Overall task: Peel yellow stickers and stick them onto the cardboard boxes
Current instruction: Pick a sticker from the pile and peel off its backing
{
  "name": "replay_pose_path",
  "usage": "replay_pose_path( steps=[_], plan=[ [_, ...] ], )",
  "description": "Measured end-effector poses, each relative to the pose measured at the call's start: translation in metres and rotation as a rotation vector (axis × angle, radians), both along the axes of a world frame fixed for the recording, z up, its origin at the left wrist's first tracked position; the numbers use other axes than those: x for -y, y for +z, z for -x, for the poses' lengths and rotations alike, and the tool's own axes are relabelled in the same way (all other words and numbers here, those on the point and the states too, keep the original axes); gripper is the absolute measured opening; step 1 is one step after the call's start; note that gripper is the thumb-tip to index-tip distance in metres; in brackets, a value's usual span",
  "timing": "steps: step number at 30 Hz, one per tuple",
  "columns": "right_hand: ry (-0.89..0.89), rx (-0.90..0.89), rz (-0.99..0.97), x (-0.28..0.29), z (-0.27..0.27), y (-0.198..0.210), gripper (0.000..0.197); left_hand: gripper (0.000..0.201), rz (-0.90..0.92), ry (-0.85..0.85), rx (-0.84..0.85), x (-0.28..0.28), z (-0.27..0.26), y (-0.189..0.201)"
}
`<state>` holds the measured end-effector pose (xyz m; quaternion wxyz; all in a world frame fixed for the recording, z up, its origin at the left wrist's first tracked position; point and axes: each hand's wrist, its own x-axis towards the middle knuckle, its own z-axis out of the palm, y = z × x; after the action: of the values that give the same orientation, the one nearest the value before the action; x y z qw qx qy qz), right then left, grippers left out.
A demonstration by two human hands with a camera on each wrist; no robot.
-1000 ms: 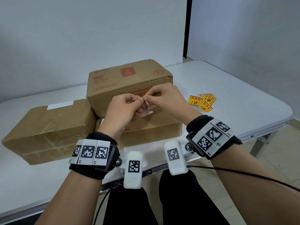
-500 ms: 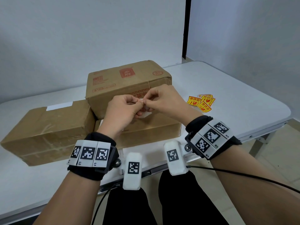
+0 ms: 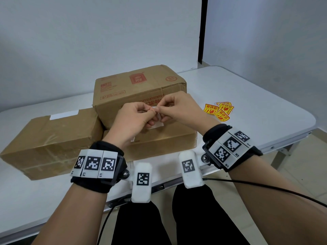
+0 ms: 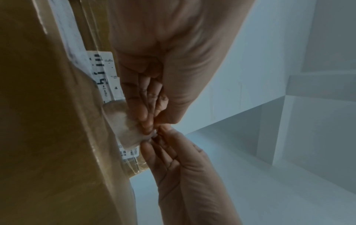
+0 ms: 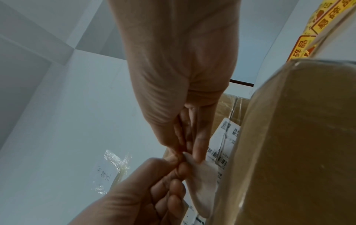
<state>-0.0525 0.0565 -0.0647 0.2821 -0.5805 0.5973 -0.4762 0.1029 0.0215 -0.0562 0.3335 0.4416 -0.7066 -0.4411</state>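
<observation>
above the front box [image 3: 159, 140], left hand [image 3: 134, 119] and right hand [image 3: 178, 110] fingers pinching one sticker's [image 3: 158, 123] top edge

We see a white folding table [image 3: 256, 110] with rounded corners standing against a plain pale wall [image 3: 88, 41]. At the right, a second wall [image 3: 274, 36] of the same pale grey-blue meets it beside a narrow dark vertical strip [image 3: 201, 32]. Beyond the table's right edge we make out its metal leg frame [image 3: 286, 152] and a light tiled floor [image 3: 300, 174]. Soft, even light fills the room.
</observation>
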Motion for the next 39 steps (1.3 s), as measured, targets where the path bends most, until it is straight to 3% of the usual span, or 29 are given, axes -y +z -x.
replay_pose_path(
  steps=[7, 13, 19, 24, 31, 36, 39],
  plan=[
    [-0.011, -0.041, 0.016, -0.001, 0.0, 0.0, 0.01, 0.014, -0.057, -0.009, -0.057, 0.0, 0.002, -0.002],
    [-0.032, 0.17, -0.042, -0.005, 0.008, -0.002, 0.01, 0.013, -0.144, -0.012, -0.163, 0.002, -0.001, -0.003],
    [-0.032, 0.066, 0.002, -0.003, 0.002, 0.002, 0.009, 0.019, -0.136, -0.02, -0.175, 0.002, 0.005, -0.001],
    [-0.045, -0.003, 0.03, -0.005, 0.001, 0.005, 0.009, 0.01, -0.061, 0.007, -0.143, 0.002, 0.006, 0.002],
    [-0.024, 0.223, -0.015, -0.002, 0.001, -0.003, 0.011, 0.009, -0.119, 0.022, -0.195, 0.002, 0.007, -0.003],
    [0.008, 0.441, -0.08, 0.0, 0.0, -0.006, 0.008, 0.013, -0.303, -0.028, -0.392, -0.003, 0.009, -0.005],
    [0.021, 0.469, -0.096, 0.001, 0.002, -0.007, 0.011, 0.011, -0.344, -0.045, -0.411, -0.003, 0.009, -0.004]
  ],
)
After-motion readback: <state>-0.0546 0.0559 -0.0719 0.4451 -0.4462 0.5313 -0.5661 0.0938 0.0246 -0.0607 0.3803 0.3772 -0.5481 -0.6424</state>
